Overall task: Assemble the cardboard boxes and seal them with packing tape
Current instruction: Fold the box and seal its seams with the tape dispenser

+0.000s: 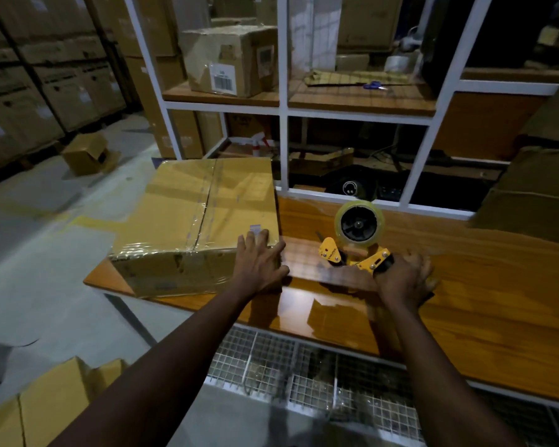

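Note:
A closed cardboard box [200, 217] lies on the left end of the wooden table [484, 295]; clear tape runs along its top seam and over the near edge. My left hand [260, 259] lies flat on the box's near right corner, fingers spread. A yellow tape dispenser [355, 240] with a roll of clear tape stands on the table to the right of the box. My right hand [404, 277] is closed around its handle.
A white-framed shelf [283, 104] behind the table holds a taped box [231, 59], scissors [375, 85] and a tape roll [397, 63]. Stacked cartons [39, 75] fill the left wall. Loose boxes lie on the floor, one far left [86, 154], another near left [46, 411]. A wire mesh rack [304, 375] runs under the table.

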`<move>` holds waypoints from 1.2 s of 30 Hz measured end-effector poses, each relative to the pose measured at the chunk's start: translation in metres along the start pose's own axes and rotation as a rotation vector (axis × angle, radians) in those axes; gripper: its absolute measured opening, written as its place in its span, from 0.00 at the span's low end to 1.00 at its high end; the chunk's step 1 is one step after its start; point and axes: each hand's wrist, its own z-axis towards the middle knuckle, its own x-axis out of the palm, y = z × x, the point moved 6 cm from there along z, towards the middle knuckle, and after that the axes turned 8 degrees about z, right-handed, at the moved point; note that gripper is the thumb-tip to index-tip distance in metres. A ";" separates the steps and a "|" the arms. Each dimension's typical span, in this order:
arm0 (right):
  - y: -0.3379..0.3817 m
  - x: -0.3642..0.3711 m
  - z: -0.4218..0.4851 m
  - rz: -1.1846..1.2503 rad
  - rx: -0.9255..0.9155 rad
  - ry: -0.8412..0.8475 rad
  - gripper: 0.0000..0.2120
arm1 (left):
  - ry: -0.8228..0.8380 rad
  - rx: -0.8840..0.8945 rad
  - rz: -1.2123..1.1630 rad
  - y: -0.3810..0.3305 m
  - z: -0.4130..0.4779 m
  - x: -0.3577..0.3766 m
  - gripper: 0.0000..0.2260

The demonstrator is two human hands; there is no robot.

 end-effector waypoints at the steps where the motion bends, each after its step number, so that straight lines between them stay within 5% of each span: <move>1: -0.009 0.004 0.003 -0.009 0.010 0.019 0.12 | -0.001 -0.010 -0.005 -0.001 0.001 0.001 0.40; 7: -0.066 0.045 0.001 -0.069 0.155 0.275 0.20 | 0.006 -0.059 -0.006 -0.007 0.001 0.007 0.42; 17: -0.079 0.063 -0.019 -0.171 0.205 0.391 0.20 | -0.027 -0.059 -0.036 -0.010 -0.003 0.004 0.42; 22: -0.059 0.055 -0.024 -0.088 0.214 0.389 0.45 | -0.029 -0.061 -0.056 -0.010 -0.002 0.006 0.42; 25: -0.023 0.050 -0.032 0.014 0.144 0.339 0.51 | -0.059 -0.045 -0.119 -0.004 -0.003 0.008 0.41; 36: 0.242 0.052 -0.097 0.269 -0.438 0.303 0.29 | -0.135 -0.061 -0.230 0.131 -0.036 0.032 0.30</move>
